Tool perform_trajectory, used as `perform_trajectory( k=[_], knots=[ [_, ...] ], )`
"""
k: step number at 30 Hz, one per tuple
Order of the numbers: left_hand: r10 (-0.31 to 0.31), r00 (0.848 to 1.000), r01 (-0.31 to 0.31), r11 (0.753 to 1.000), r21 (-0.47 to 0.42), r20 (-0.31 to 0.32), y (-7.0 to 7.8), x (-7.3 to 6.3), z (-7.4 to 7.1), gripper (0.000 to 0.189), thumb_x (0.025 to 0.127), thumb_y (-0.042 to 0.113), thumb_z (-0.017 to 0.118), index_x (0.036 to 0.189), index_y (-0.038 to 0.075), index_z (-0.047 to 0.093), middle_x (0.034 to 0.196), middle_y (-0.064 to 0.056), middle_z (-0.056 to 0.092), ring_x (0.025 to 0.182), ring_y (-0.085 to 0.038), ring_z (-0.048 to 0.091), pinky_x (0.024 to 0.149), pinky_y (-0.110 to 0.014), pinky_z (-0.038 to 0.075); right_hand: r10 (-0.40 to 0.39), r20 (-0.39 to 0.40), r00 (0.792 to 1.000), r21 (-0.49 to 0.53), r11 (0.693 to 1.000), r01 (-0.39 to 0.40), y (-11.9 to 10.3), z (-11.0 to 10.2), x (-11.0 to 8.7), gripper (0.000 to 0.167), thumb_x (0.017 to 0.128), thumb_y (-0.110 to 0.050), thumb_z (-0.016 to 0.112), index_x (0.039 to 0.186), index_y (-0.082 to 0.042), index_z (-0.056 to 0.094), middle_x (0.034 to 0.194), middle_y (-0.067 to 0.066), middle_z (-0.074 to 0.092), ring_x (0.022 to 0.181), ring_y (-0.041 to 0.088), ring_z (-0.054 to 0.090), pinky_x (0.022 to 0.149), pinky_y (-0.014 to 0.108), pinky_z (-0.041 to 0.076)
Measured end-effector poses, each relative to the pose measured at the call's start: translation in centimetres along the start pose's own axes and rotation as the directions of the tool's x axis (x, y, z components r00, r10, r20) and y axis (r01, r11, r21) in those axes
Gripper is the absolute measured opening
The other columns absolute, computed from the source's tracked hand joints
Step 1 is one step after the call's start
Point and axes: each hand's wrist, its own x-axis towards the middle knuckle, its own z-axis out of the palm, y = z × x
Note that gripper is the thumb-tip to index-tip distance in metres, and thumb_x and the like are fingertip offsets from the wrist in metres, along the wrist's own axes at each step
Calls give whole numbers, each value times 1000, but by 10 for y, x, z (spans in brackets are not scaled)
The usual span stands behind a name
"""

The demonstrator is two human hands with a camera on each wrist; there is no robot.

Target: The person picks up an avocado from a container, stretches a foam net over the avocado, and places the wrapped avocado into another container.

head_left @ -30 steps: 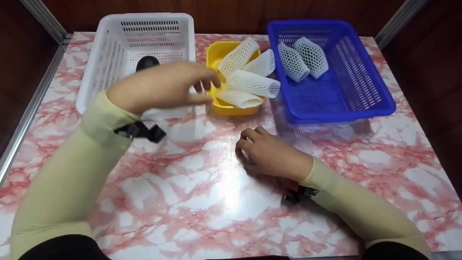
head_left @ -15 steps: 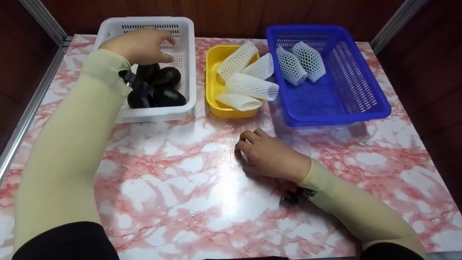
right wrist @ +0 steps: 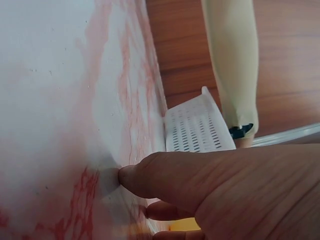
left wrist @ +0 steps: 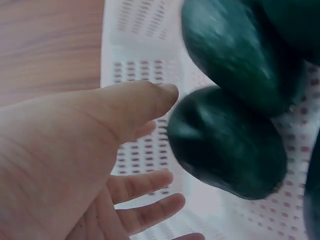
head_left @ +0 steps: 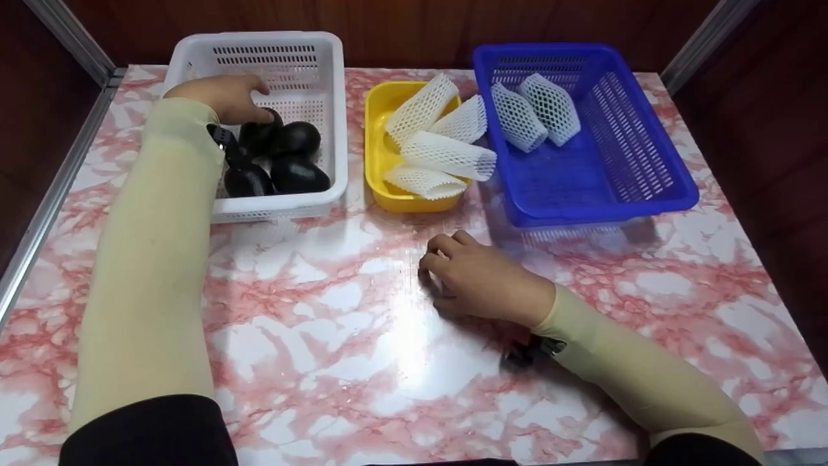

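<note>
My left hand (head_left: pixel 223 98) is inside the white basket (head_left: pixel 337 129), just above several dark green avocados (head_left: pixel 299 175). In the left wrist view its fingers are spread and uncurled. Its thumb tip is right beside the nearest avocado (left wrist: pixel 227 142), and I cannot tell whether they touch. On the marbled table, my right hand (head_left: pixel 488 281) rests with loosely bent fingers and holds nothing. Ahead of it is a yellow tub (head_left: pixel 414 204) heaped with white foam net sleeves (head_left: pixel 446 154).
At the right stands a blue basket (head_left: pixel 576 210) holding two avocados in foam nets (head_left: pixel 550 109). A wooden wall (head_left: pixel 414 32) closes off the back of the table. Metal rails (head_left: pixel 58 175) run along the side.
My left hand has swung from beside the yellow tub leftward into the white basket, then lowered toward the avocados there. My right hand has stayed in place.
</note>
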Motion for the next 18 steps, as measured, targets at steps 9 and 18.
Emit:
perform_trajectory(
  k=[9, 18],
  knots=[
    [35, 998, -32, 998, -51, 43, -12, 9, 14, 71, 111, 55, 45, 166, 11, 38, 162, -29, 46, 145, -47, 42, 127, -69, 28, 14, 17, 1000, -7, 1000, -14, 0, -1, 0, 32, 92, -30, 83, 119, -18, 70, 121, 7, 64, 108, 33, 59, 85, 44, 54],
    [43, 999, -41, 998, -54, 29, -18, 15, 19, 72, 110, 57, 50, 164, 10, 41, 155, -29, 51, 134, -45, 46, 123, -66, 33, 17, 26, 1000, -1, 1000, -17, 0, 0, 1, 34, 92, -31, 82, 121, -16, 70, 124, 8, 64, 110, 34, 59, 86, 45, 55]
  ],
)
